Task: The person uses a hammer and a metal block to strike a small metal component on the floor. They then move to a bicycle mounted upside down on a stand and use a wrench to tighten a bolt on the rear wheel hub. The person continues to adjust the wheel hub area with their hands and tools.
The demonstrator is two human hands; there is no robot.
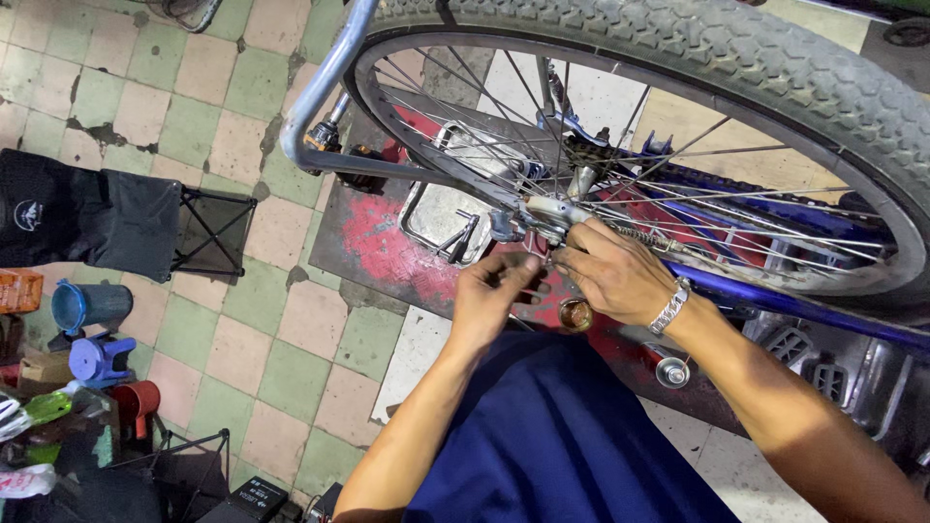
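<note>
While I crouched over the upturned bicycle, both of my hands met at the hub (542,218) of its one wheel (678,116), because that was where the small parts sat close together. My left hand (489,295) had its fingers drawn together below the axle end, pinching something too small for me to make out, and it came up from underneath so the piece stayed steady. My right hand (612,273), with one metal bracelet (670,308) at the wrist, curled over from the other side, fingertips pressed in against the same spot beside the spring (639,237); whether it gripped a part or only steadied it I cannot tell. The wheel stood with its tyre up and the blue frame tube (775,305) running under my right forearm, which kept the hub within easy reach of my lap. Just below my hands one small round tin (575,315) lay on the red-stained slab (378,242), near enough to dip into, and one metal tray (436,208) rested behind the spokes. Off to my left, well apart from the work, stood one folding stool (126,218), one blue cup (82,305) and one red cup (136,399).
</note>
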